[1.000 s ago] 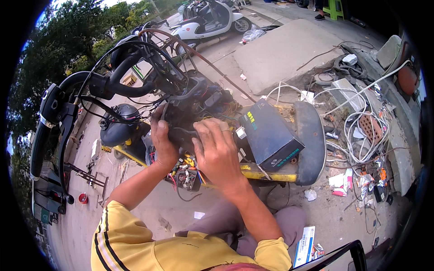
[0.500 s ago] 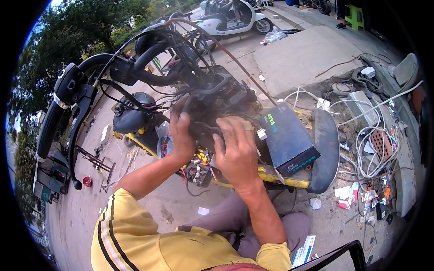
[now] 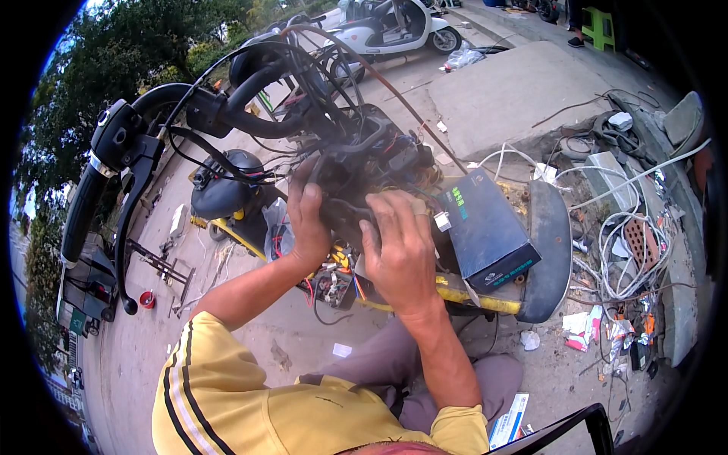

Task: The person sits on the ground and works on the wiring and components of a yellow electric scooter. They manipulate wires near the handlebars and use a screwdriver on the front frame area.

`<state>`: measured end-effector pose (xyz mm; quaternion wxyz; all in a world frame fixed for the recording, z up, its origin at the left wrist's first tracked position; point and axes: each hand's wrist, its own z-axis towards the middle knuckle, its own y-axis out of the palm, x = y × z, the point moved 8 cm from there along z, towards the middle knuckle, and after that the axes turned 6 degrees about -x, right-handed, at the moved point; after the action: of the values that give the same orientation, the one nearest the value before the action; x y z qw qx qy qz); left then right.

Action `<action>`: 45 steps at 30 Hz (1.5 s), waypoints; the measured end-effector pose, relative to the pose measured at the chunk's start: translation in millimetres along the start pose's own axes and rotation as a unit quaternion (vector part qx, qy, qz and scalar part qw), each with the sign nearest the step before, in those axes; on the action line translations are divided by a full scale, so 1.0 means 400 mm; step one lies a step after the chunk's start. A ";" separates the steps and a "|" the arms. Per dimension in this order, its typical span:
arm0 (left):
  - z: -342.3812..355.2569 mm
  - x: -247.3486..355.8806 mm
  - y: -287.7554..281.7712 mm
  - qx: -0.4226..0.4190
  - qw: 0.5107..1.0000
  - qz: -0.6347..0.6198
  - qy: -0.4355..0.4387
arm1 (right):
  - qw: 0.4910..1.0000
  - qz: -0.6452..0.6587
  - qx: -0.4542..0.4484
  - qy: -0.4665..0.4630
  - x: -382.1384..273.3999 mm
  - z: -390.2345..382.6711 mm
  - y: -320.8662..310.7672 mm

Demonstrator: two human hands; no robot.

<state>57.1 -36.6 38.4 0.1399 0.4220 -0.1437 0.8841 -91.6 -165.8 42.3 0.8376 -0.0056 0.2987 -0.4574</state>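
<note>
A stripped electric scooter stands in front of me, its black handlebar (image 3: 152,129) arching to the left. Below the steering column hangs a black bundle of wires and connectors (image 3: 356,163). My left hand (image 3: 307,224) grips the left side of this bundle. On its lower right side, my right hand (image 3: 398,243) is closed over the same dark wiring. Coloured wires (image 3: 337,277) dangle under both hands. A dark blue battery box (image 3: 485,231) lies tilted on the scooter's footboard (image 3: 550,258), just right of my right hand.
White cables (image 3: 629,243), a brick and scraps of litter lie on the ground at right. A concrete slab (image 3: 523,91) sits behind. A white scooter (image 3: 394,26) is parked at the top. Small metal parts and a red cap (image 3: 147,299) lie on the ground at left.
Both hands stay on the wiring under the steering column; the view has shifted slightly, with the handlebar and hands drifting right and up in the picture.
</note>
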 end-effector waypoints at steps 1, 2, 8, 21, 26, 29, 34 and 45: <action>0.000 -0.002 -0.002 0.001 1.000 0.005 0.001 | 1.000 -0.004 -0.004 0.000 0.001 -0.001 0.003; -0.001 -0.004 -0.004 0.003 1.000 0.010 0.002 | 1.000 -0.008 -0.008 0.000 0.005 -0.004 0.008; -0.001 -0.008 -0.014 -0.009 1.000 0.019 0.010 | 1.000 0.000 0.000 0.000 -0.001 0.001 0.002; 0.002 -0.016 -0.021 -0.013 0.999 0.034 0.020 | 1.000 -0.023 -0.019 0.003 0.002 -0.006 0.010; 0.002 -0.024 -0.018 -0.012 0.999 0.021 0.024 | 0.999 -0.026 -0.021 0.006 -0.001 -0.004 0.005; 0.002 -0.027 -0.021 -0.013 0.999 0.021 0.024 | 0.999 -0.032 -0.021 0.004 -0.004 -0.005 0.006; 0.005 -0.026 -0.017 -0.014 1.000 0.011 0.021 | 0.999 -0.040 -0.024 0.007 -0.009 -0.001 0.000; -0.001 -0.022 -0.002 0.001 0.997 -0.071 -0.001 | 0.998 -0.062 0.005 -0.031 -0.061 0.082 -0.017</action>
<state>62.6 -37.0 31.4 0.2016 0.4324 -0.1127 0.8716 -89.9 -159.8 83.3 0.8166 -0.0345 0.2694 -0.5092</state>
